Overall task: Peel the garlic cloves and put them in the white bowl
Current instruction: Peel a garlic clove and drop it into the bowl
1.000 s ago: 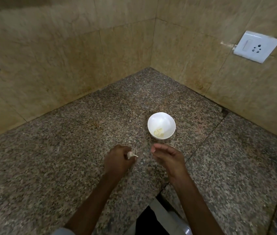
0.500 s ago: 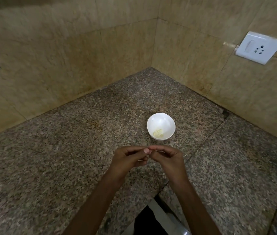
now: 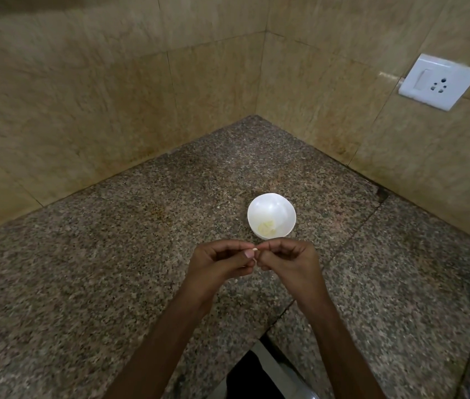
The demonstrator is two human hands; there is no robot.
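The left hand [image 3: 219, 262] and right hand [image 3: 288, 260] are pinching one garlic clove [image 3: 254, 249] between them above the table [image 3: 112, 269]. The white bowl [image 3: 274, 205], holding peeled cloves [image 3: 266, 227], is sitting just beyond at 12 o'clock; a wall socket [image 3: 441, 82] is showing at 2 o'clock.
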